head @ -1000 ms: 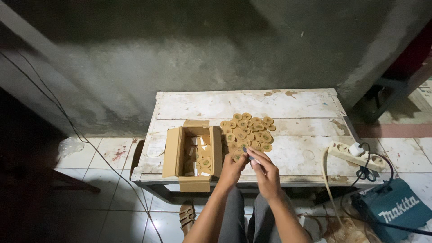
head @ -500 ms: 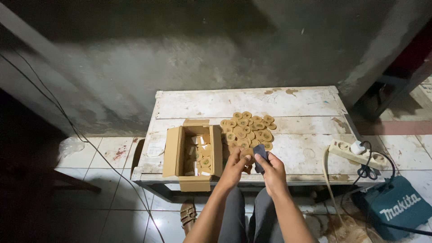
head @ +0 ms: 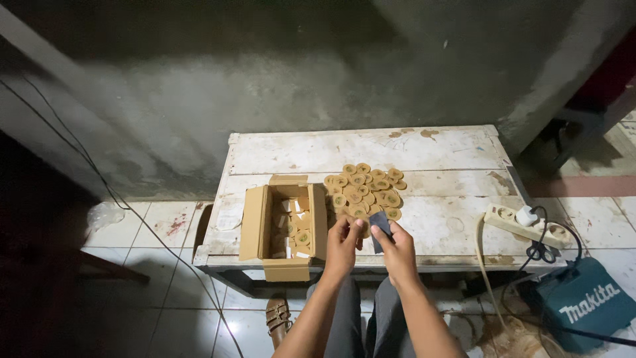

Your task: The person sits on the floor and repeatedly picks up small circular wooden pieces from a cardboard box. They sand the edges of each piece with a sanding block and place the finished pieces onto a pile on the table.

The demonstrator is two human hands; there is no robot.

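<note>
While pinched by right-hand fingers [head: 391,232], dark sheet [head: 379,225] stands upright.

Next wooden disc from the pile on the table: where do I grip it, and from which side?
Take a disc at the pile's near edge, by its rim, coming from above on the side nearest the hands. The discs lie flat and overlapping, so only edge pieces expose a rim. The left hand is closest; the right hand holds a dark piece.

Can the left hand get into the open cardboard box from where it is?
Probably yes: the left hand sits just beside the box, whose flaps are open, with nothing between them.
</note>
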